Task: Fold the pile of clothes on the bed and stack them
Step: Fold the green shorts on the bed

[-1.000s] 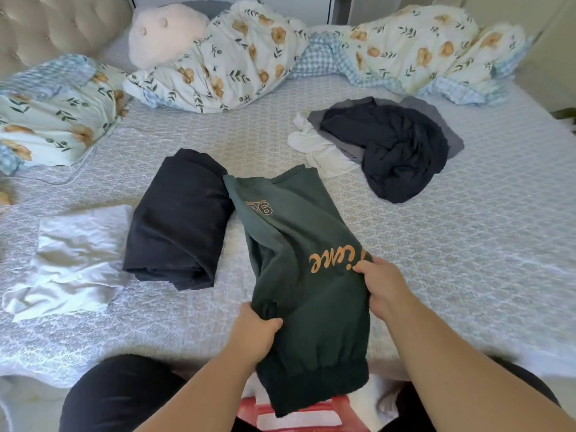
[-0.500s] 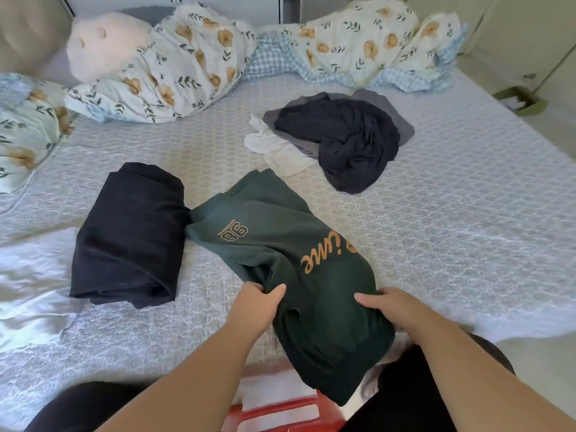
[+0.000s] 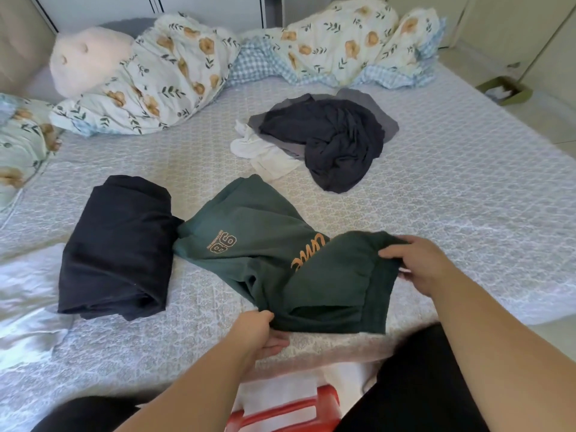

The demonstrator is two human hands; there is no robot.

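I note a folded dark garment [image 3: 120, 247] just left of the green sweatshirt [image 3: 280, 263] on the bed [image 3: 467, 198], with an unfolded pile of clothes [image 3: 327, 138] farther back. Left hand [image 3: 260, 333] pinches the sweatshirt's near edge. Right hand [image 3: 420, 265] grips its folded-over right edge, fingers curled.

Bright, even daylight; soft shadows beneath the fingers [image 3: 393, 251]; wide-angle bending far from them at the edges; slight overall softness; no glare.
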